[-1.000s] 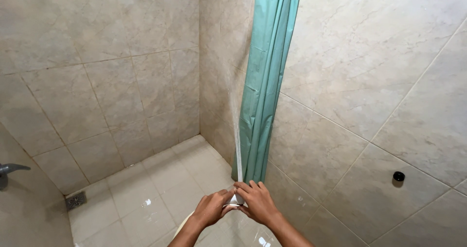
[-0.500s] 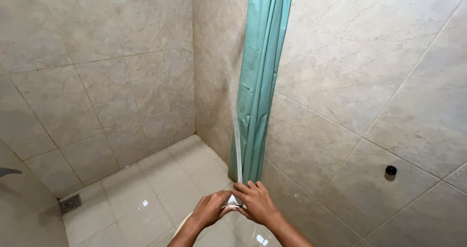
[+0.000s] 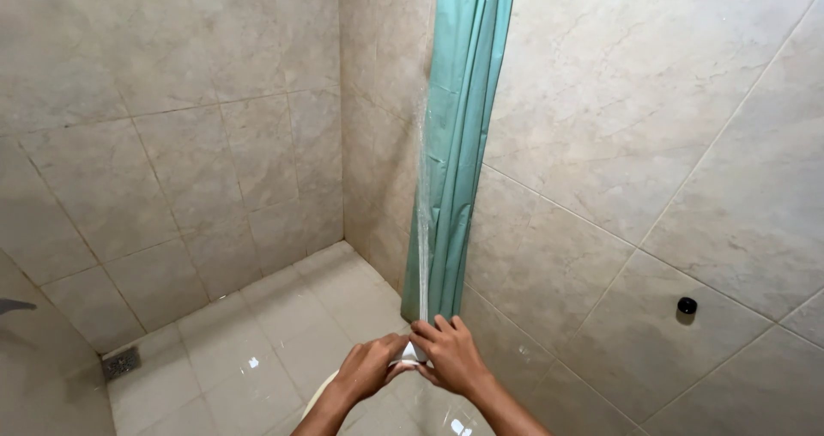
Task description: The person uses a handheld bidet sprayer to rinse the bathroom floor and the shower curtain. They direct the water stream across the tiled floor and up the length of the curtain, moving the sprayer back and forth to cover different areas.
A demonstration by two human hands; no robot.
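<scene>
Beige marble-patterned wall tiles (image 3: pixel 172 127) fill the left and centre of the frame, meeting in a corner at upper centre. A second beige tiled wall (image 3: pixel 652 144) fills the right side, with a small round black fitting (image 3: pixel 687 305) at lower right. Glossy pale floor tiles (image 3: pixel 283 333) lie at lower centre, catching light, with a square grey metal floor drain (image 3: pixel 121 363) at lower left.

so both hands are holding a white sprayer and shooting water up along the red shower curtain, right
Not quite: the shower curtain is teal green, not red. The head view shows both the left hand and right hand around the white sprayer, with the water stream rising along the curtain.
</scene>
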